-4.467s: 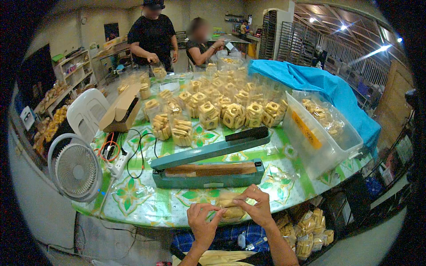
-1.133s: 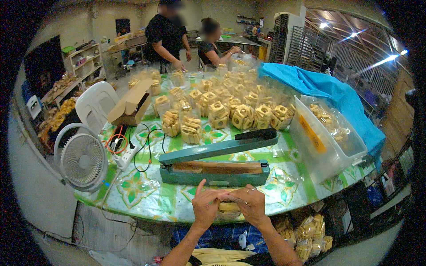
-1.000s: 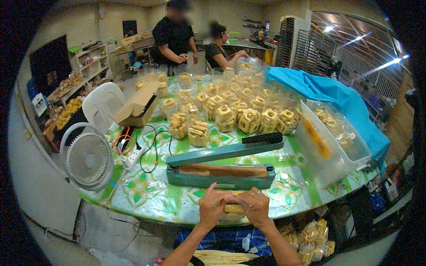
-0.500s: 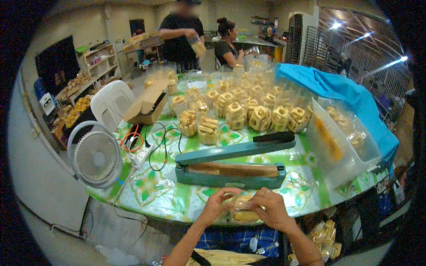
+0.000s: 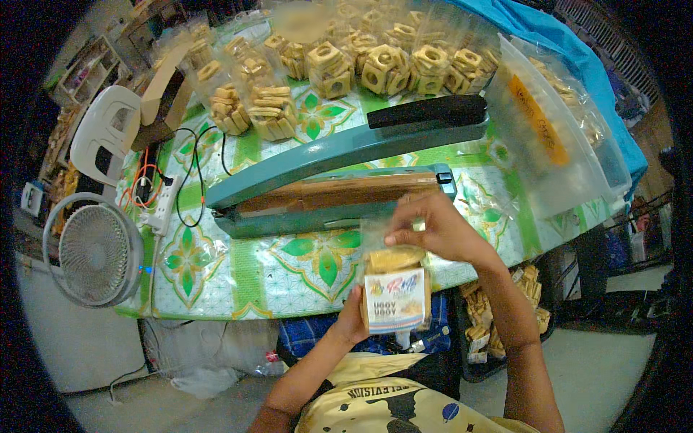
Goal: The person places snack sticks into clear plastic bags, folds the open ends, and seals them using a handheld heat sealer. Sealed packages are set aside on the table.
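Note:
A clear plastic bag of biscuits [image 5: 396,294] with a white printed label stands upright in front of me at the table's near edge. My left hand [image 5: 353,316] grips its lower left side, most of the fingers hidden behind it. My right hand [image 5: 431,228] pinches the bag's loose top, thumb and fingers closed on the plastic. Just beyond lies a teal bar heat sealer [image 5: 339,225]. Its long arm [image 5: 317,153], with a black handle at the right end, is raised off the brown sealing strip.
Many filled biscuit bags [image 5: 330,71] crowd the table's far side. To the right stands a translucent plastic bin [image 5: 530,137] holding more bags. A grey fan [image 5: 97,249], a white power strip [image 5: 164,206] and cables lie left. Below right, a dark crate [image 5: 498,366] holds packed bags.
My view has tipped down and closer. The bag, low at the table edge before, is now upright with its label showing. My left hand has shifted from its top to its lower side.

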`<move>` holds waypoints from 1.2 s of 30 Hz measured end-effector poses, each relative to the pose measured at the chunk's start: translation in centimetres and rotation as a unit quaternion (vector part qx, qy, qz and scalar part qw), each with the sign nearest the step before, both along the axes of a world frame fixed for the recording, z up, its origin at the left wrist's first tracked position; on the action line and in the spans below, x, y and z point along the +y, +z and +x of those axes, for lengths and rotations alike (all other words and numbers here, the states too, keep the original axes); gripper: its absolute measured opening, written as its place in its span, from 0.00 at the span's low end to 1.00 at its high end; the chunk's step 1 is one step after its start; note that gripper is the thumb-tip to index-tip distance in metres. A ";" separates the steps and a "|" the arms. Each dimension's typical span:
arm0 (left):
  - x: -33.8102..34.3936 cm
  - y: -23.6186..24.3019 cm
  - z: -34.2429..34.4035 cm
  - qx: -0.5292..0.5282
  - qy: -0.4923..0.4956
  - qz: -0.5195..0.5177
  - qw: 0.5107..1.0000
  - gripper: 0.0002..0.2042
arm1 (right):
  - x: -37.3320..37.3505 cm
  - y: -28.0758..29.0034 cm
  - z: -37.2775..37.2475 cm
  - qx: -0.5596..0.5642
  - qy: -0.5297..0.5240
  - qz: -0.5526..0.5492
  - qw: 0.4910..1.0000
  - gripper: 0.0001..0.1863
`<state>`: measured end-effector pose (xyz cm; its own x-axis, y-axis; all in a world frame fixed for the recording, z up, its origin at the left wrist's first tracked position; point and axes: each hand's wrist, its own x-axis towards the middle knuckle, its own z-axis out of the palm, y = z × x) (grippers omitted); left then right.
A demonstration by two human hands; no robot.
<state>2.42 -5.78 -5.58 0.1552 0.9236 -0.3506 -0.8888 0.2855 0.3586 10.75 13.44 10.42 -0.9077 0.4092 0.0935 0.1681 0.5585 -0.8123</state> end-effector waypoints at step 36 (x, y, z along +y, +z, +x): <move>5.7 5.9 -3.1 -0.180 0.076 -0.068 0.978 0.42 | 9.4 9.6 -5.9 -0.294 0.016 0.174 0.940 0.26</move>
<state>-0.64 -0.04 0.32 0.1564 0.8938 -0.4203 -0.9862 0.1645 -0.0173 4.87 22.83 20.03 -0.8562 0.4173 -0.3045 0.5083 0.7860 -0.3519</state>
